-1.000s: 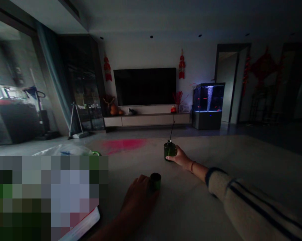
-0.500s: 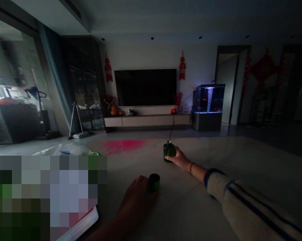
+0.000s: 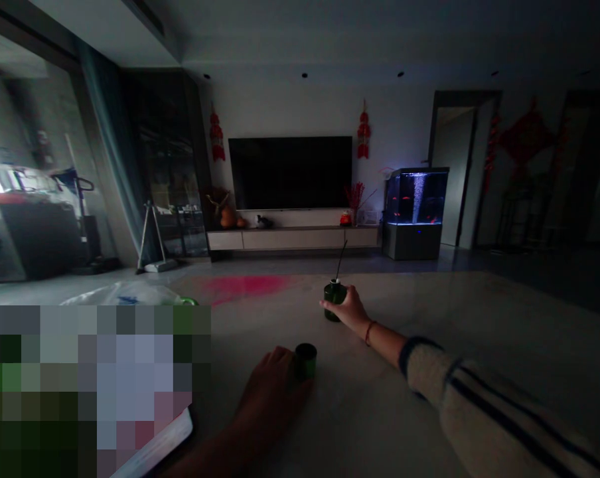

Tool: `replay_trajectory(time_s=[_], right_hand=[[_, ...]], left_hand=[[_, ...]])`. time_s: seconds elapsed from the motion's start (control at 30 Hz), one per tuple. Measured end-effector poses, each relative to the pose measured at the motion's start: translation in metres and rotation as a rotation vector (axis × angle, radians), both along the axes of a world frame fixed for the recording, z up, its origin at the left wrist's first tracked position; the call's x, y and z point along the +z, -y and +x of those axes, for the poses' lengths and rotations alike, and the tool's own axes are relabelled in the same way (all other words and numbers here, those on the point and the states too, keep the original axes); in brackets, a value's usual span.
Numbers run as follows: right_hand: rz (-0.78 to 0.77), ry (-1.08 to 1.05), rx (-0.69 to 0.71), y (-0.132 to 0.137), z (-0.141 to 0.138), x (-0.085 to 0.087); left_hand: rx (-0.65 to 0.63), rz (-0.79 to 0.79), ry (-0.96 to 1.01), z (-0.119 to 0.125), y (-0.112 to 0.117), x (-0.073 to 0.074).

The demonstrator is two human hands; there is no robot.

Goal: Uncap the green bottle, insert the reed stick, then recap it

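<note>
Hands well apart on a pale tabletop. Right hand wrapped around a green glass bottle, upright, with a thin black stick rising from its neck. Left hand, lower center, against the side of a short green cylinder, standing upright; grip or mere touch cannot be told.

A dark green glass bottle sits just right of centre, gripped by the right hand, with a thin black stick rising slightly tilted from its narrow neck. Below it and to the left, a short dark green cylinder stands upright, touching the left hand.
</note>
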State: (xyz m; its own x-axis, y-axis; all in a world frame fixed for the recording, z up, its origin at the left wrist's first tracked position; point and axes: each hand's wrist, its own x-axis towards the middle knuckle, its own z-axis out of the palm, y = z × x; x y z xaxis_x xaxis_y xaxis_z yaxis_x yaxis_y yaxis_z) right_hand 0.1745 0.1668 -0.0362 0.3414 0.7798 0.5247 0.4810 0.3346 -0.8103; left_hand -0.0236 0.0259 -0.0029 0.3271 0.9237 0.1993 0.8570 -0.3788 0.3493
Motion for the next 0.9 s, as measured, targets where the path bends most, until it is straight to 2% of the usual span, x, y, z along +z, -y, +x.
replay_trajectory(time_s=[0.07,0.3,0.53,0.77,0.9], right_hand=[[0.005,0.004,-0.044,0.001,-0.002,0.001],[-0.031,-0.016,0.022,0.010,0.000,0.000],[-0.051,-0.014,0.123,0.008,0.002,-0.004],[-0.152,0.154,0.009,0.012,0.007,-0.005],[-0.228,0.172,-0.036,0.011,0.010,-0.006]], left_hand=[[0.002,0.001,0.001,0.000,0.001,0.001],[-0.002,0.015,0.002,0.000,0.001,0.000],[-0.002,-0.017,-0.016,0.000,0.001,0.004],[-0.009,0.015,-0.001,0.000,0.003,0.002],[-0.006,0.001,0.002,0.000,0.003,0.002]])
